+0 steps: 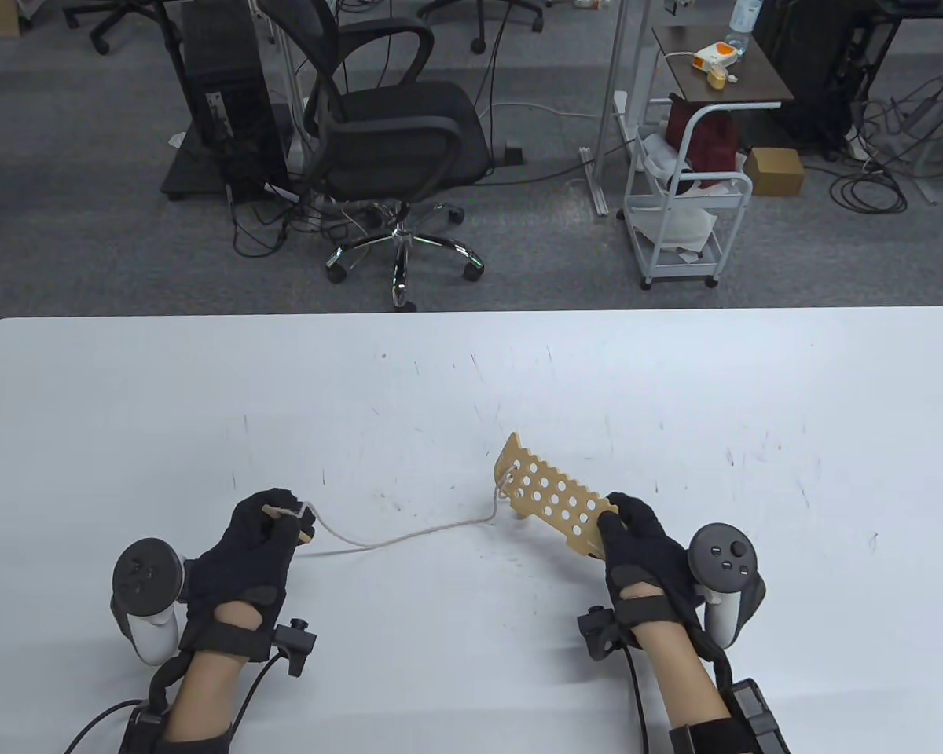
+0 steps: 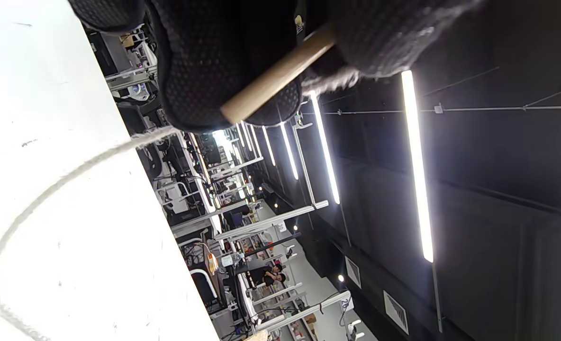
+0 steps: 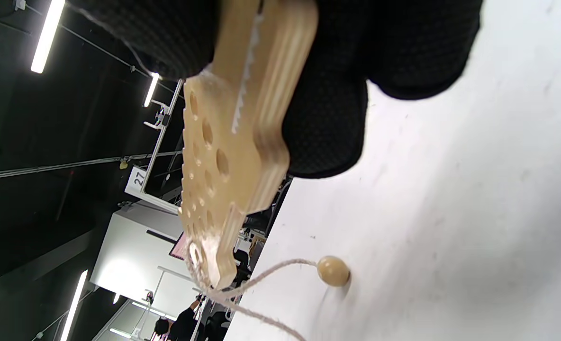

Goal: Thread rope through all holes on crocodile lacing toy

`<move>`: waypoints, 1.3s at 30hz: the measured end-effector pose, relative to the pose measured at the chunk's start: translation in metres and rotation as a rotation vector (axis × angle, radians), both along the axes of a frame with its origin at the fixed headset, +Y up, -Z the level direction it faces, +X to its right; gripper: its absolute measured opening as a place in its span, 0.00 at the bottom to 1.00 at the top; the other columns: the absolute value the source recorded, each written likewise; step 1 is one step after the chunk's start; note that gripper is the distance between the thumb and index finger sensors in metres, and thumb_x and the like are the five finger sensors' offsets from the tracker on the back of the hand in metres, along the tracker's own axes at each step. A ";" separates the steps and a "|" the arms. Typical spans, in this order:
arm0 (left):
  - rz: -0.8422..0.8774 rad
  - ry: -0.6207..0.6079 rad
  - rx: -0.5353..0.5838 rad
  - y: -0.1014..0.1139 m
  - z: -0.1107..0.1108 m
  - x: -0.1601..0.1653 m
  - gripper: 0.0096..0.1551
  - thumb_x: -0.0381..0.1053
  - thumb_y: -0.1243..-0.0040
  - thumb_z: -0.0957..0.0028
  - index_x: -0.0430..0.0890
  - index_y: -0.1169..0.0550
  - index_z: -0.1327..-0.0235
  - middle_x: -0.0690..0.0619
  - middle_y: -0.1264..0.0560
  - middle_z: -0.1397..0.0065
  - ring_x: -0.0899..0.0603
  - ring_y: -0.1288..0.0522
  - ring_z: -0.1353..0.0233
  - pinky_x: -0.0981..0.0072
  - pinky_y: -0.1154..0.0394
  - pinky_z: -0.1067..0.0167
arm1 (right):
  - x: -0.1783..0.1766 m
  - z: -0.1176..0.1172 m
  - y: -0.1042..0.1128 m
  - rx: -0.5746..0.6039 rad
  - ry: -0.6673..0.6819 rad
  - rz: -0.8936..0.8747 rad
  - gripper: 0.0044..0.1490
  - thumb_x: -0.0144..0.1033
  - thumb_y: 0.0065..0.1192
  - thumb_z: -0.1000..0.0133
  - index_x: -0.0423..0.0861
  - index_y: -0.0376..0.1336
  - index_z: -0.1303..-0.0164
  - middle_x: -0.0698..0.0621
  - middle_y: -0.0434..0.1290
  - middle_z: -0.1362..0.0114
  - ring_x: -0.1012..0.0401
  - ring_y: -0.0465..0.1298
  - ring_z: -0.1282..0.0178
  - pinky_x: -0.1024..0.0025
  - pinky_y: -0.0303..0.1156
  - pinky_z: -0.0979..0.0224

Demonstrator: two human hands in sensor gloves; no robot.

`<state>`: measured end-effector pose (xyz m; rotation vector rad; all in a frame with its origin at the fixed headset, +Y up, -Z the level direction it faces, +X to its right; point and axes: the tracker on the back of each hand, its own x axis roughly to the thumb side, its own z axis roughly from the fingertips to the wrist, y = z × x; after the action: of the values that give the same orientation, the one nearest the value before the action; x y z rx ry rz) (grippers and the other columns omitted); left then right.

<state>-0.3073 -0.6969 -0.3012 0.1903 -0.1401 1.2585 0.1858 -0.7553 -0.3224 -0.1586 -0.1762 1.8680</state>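
Left hand (image 1: 255,542): resting at the near left of the desk (image 1: 471,377), fingers (image 2: 223,71) curling round a short wooden stick (image 1: 289,520) and holding it; the stick's free end is poking out past the fingers in the left wrist view.
Rope (image 1: 409,536): tied to the stick, trailing in a slack curve across the desk toward the toy, then rising to its far end.
Right hand (image 1: 640,550): gripping the near end of the toy, fingers (image 3: 328,118) closing on the board from both faces.
Crocodile toy (image 1: 546,495): a flat pale wooden board with rows of round holes and a toothed edge, being held tilted above the desk at centre right, far end raised and pointing away from the person.
Threading: the rope is passing through a hole at the far tip; the other holes are showing open.
Bead (image 3: 333,271): a round wooden ball hanging on the rope below the toy's tip, lying on or just above the desk; cannot tell which.
Background: an office chair (image 1: 385,133) and a white cart (image 1: 684,204) are standing on the floor beyond the desk.
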 end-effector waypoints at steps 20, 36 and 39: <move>-0.122 -0.010 0.026 -0.003 0.000 0.016 0.31 0.55 0.33 0.53 0.57 0.26 0.35 0.56 0.14 0.45 0.45 0.14 0.46 0.40 0.31 0.30 | -0.037 0.011 0.009 0.041 0.207 0.037 0.30 0.40 0.62 0.46 0.41 0.63 0.37 0.46 0.80 0.44 0.51 0.85 0.51 0.53 0.75 0.46; -0.237 -0.140 0.091 -0.001 0.003 0.039 0.23 0.56 0.27 0.58 0.59 0.19 0.48 0.57 0.13 0.48 0.47 0.14 0.48 0.42 0.30 0.29 | -0.056 0.019 0.014 0.069 0.308 0.055 0.30 0.40 0.62 0.47 0.41 0.63 0.37 0.46 0.80 0.44 0.51 0.85 0.52 0.53 0.75 0.46; -0.253 -0.154 0.098 -0.001 0.004 0.044 0.23 0.56 0.26 0.58 0.59 0.19 0.49 0.57 0.14 0.47 0.47 0.14 0.47 0.42 0.30 0.29 | -0.059 0.020 0.015 0.076 0.329 0.057 0.30 0.40 0.62 0.47 0.41 0.63 0.37 0.46 0.80 0.44 0.51 0.85 0.52 0.53 0.75 0.46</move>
<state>-0.2636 -0.6978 -0.2972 0.1548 -0.3488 1.0136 0.1272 -0.7404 -0.3023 0.2081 -0.0243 1.9122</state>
